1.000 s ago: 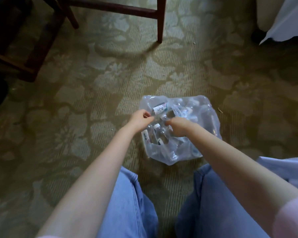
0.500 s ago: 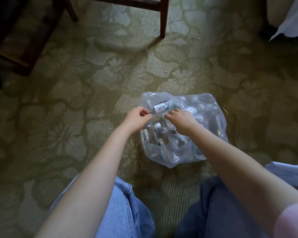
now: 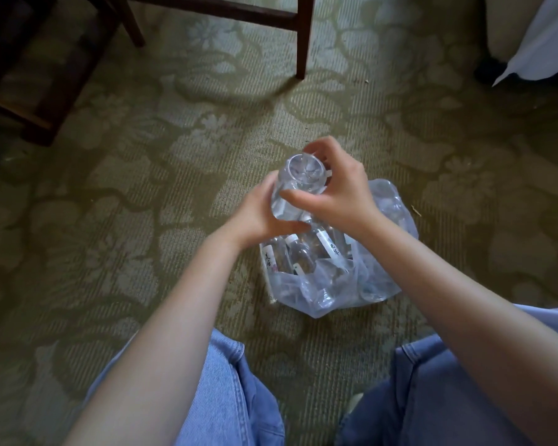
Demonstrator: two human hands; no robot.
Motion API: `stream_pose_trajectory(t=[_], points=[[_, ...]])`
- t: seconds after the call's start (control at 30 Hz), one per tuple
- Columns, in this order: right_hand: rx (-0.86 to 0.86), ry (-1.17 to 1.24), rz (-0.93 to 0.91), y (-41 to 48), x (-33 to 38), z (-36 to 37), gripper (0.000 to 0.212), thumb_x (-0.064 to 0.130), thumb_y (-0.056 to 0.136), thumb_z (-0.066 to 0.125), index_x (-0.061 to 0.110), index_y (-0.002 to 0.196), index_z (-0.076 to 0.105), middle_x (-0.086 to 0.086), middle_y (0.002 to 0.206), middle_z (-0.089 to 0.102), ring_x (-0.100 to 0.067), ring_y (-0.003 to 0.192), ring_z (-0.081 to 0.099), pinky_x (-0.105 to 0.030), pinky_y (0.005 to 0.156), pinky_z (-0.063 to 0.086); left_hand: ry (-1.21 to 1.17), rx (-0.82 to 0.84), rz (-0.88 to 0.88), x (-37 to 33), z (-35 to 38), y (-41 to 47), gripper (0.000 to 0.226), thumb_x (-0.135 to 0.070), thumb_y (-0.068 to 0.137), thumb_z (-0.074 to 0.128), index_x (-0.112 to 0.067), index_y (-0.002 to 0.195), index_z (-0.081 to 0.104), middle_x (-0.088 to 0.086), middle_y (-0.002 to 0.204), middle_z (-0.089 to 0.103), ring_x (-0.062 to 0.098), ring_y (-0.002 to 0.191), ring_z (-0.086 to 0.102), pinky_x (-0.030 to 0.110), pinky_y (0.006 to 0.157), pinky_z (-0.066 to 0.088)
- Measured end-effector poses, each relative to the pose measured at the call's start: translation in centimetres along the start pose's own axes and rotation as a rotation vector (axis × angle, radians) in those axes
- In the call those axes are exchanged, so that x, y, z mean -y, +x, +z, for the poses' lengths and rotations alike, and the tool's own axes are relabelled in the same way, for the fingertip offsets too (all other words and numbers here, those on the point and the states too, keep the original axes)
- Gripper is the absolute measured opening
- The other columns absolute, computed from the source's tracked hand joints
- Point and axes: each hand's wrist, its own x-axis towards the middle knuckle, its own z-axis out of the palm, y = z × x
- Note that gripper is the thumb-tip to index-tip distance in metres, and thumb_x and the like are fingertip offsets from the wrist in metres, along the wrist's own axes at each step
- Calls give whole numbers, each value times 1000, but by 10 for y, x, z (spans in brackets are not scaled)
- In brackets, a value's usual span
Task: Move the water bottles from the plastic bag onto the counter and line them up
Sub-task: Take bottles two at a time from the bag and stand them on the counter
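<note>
Closest to the camera, two knees in blue jeans (image 3: pixel 229 391) frame the bottom of the view, and both bare forearms reach forward from there. Just beyond the knees a clear plastic bag (image 3: pixel 377 284) sits on the patterned green carpet (image 3: pixel 142 188), its mouth open toward the person. Several more bottles (image 3: pixel 298 254) with white caps and white labels lie jumbled inside it. Directly above the bag both hands hold one clear water bottle (image 3: pixel 298 178), lifted out of the opening and tilted so that its round base faces up toward the camera; its cap end points down and is hidden behind the hands. The left hand (image 3: pixel 255 217) wraps the lower part of the bottle from the left side, fingers curled under it. The right hand (image 3: pixel 339 188) grasps the upper part, thumb laid across the near side and fingers bent over the far edge of the base. Farther off stand the dark wooden legs of a chair (image 3: pixel 303 37), and a white cloth (image 3: pixel 541 37) hangs in the far right corner.
</note>
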Motion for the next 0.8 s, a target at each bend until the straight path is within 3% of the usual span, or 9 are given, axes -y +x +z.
stream_pose_trajectory(t=[0.1,0.17,0.27,0.37,0.43,0.5,0.6,0.7,0.8], points=[[29,68,1,-2,13,8,54,39,63,80,17,106,57,9,94,62,-10,83,61,-29,72,53,61,-179,68,-3,-3,-2,66,-25,64,86,-20,121,53,-8,106,64,10,97,63,18,79,52],[127,219,84,2,9,8,47,46,71,73,21,108,57,9,96,64,-11,88,63,-28,75,55,77,-259,47,-3,-6,-6,61,-25,64,86,-18,116,55,-14,94,64,-1,84,63,5,68,47],[124,429,288,14,-17,10,21,34,92,57,16,103,58,0,92,66,-19,85,66,-40,79,56,6,-340,53,0,-12,-11,66,-23,64,86,-16,119,50,-15,98,60,-11,85,56,-1,70,44],[334,-20,431,13,-62,29,25,33,93,56,11,103,63,-6,99,69,-23,90,66,-44,87,54,-50,-382,53,6,-23,-14,59,-16,68,84,-18,113,46,-16,97,60,-13,80,62,5,69,48],[593,-333,487,2,-88,48,32,35,92,56,9,111,63,-10,109,68,-25,99,63,-37,88,50,-19,-433,37,8,-28,-18,56,-19,67,84,-21,108,46,-20,92,59,-21,76,58,4,68,47],[709,-484,532,-9,-105,61,37,32,93,54,6,119,57,-15,118,64,-31,108,58,-35,87,46,4,-469,6,11,-31,-21,53,-20,66,85,-21,104,48,-21,88,57,-26,71,54,0,64,44],[632,-528,612,-13,-128,77,46,29,91,56,3,128,47,-19,126,58,-35,115,55,-37,91,44,49,-499,-42,15,-35,-29,52,-24,63,87,-20,100,50,-18,85,59,-17,71,57,0,62,42],[567,-427,744,-3,-140,98,52,29,90,58,3,132,43,-18,126,57,-35,117,54,-38,93,44,151,-503,-118,24,-40,-40,55,-29,59,88,-23,99,52,-8,91,63,7,83,61,16,70,45],[524,-367,840,4,-154,115,60,37,87,61,3,133,43,-19,128,56,-36,117,54,-41,97,47,216,-509,-197,37,-45,-52,57,-28,57,89,-23,102,54,-3,96,64,15,90,61,23,75,45]])
